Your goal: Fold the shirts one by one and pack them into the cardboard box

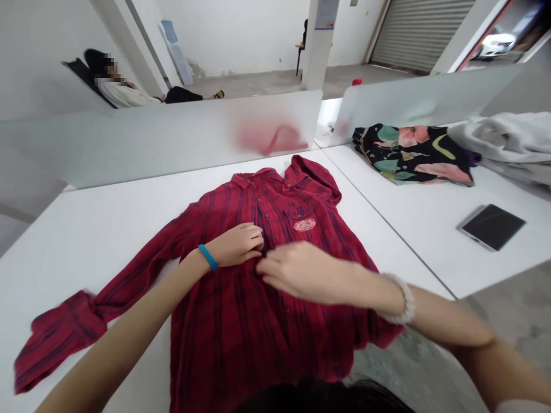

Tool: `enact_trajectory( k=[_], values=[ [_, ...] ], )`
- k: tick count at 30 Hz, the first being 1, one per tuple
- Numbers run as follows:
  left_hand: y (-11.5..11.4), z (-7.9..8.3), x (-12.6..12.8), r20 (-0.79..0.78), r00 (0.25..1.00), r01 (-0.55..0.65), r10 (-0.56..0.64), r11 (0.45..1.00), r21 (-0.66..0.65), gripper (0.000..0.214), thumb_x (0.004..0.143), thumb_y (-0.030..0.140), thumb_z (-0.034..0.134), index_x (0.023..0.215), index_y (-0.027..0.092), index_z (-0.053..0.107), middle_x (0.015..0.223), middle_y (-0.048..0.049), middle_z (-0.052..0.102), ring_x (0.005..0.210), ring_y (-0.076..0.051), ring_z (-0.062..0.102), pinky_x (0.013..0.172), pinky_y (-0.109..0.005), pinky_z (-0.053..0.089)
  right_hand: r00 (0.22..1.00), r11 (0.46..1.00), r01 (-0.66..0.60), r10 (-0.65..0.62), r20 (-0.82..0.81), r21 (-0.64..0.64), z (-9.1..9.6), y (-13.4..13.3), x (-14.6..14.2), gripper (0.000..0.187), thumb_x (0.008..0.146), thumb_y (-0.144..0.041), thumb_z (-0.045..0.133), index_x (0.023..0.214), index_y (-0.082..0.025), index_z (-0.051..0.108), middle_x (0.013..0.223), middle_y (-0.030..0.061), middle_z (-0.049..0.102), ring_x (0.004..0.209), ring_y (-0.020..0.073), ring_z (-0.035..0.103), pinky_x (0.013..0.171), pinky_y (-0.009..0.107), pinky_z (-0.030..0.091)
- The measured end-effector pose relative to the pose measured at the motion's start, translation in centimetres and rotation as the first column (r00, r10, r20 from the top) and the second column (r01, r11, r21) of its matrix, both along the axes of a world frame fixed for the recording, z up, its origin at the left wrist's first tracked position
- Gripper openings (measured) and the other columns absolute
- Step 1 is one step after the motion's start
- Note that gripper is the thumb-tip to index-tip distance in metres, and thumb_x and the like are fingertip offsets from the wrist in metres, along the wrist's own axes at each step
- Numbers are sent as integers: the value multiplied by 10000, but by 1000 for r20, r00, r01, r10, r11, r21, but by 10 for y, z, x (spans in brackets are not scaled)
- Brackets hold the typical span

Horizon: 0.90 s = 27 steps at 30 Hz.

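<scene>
White laminate table (86, 229), smooth and matte, rectangular, butted against a second table of the same kind; frosted divider panels (172, 143) stand along the far edges.

Item 1: red plaid shirt (241, 321), soft woven cloth with dark stripes. It lies front-up across the table's middle with its collar at the far side, one long sleeve trailing out to the left with a crumpled cuff, and its hem hanging over the near edge. An oval pale patch (305, 224) sits on the chest.

Item 2: left hand (236, 244), with a blue band (208, 257) at the wrist. Its fingers are curled down on the button placket at mid-chest.

Item 3: right hand (297, 269), with a pale beaded bracelet (402, 298) at the wrist. Its fingertips pinch the same placket. The two hands sit close together, almost touching.

Item 4: floral garment (413, 152), dark with pink and green shapes, lying bunched on the neighbouring table.

Item 5: grey garment (512, 143), heaped in thick folds just beside it.

Item 6: tablet (493, 226), flat with a dark glossy screen, lying nearer.

Background: a ribbed roller shutter (422, 31), a square white pillar (318, 40) and a person (124, 92) reclining.
</scene>
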<state>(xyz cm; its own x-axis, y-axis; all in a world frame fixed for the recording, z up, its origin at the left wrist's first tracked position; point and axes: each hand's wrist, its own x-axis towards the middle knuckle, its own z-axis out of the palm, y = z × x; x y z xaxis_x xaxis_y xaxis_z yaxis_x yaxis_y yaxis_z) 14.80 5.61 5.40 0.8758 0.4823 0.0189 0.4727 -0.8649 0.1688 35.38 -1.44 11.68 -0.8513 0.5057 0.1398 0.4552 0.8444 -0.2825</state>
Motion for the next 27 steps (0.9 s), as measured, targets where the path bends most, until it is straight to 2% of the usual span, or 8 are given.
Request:
enact_trajectory(
  k=[2,4,8,11,14,18,23,27],
  values=[
    [-4,1,2,-46,998,45,-46,999,-12,146,880,288,508,847,186,605,911,-73,626,1025,-232,552,969,-398,393,997,985,76,-72,32,-158,-34,-42,14,189,936,-228,443,903,-183,623,799,38,647,687,145,584,635,258,400],
    [-5,-1,1,-85,995,49,-49,999,4,156,893,256,477,867,179,610,944,-81,625,1031,-233,549,956,-393,398,974,928,221,-227,17,-299,-62,-75,21,187,945,-234,437,936,-187,618,831,30,661,729,143,611,659,247,423],
    [4,-11,-9,-117,993,17,-9,997,69,227,883,124,410,968,186,611,1072,-73,633,1145,-220,506,998,-374,360,833,780,471,-547,-84,-412,-93,-111,17,159,943,-230,450,943,-193,605,898,28,659,845,156,609,765,269,448],
    [9,-16,-21,-78,996,-35,45,992,121,228,895,175,423,1040,191,599,1143,-87,613,1183,-226,479,1005,-388,348,786,769,514,-600,-151,-380,-101,-122,10,133,917,-291,513,873,-208,608,878,28,631,856,176,575,792,310,442],
    [9,-16,-31,-49,990,-118,129,977,177,246,927,281,388,985,184,606,1017,-103,609,1018,-229,539,899,-383,409,821,815,522,-560,-112,-250,-104,-127,7,135,847,-350,617,869,-218,616,890,40,607,855,209,549,756,349,433],
    [5,-3,-34,16,979,-204,205,958,200,310,943,314,325,830,183,582,875,-85,567,820,-211,513,772,-358,424,845,847,507,-525,-99,-162,-105,-130,4,67,830,-259,631,840,-207,591,896,41,595,835,207,544,728,351,429],
    [7,18,-15,203,951,-259,232,958,120,265,943,308,320,868,188,544,979,-87,575,932,-218,504,860,-370,407,787,843,460,-533,-312,-280,-102,-142,-1,57,855,-207,527,800,-217,529,855,32,587,801,183,547,722,320,441],
    [17,3,18,173,971,-178,164,982,69,252,944,312,329,887,191,542,1003,-77,583,954,-203,520,881,-357,407,739,772,414,-594,-317,-482,-103,-153,1,114,881,-217,457,768,-230,456,726,-8,580,642,137,549,586,244,406]
  ],
)
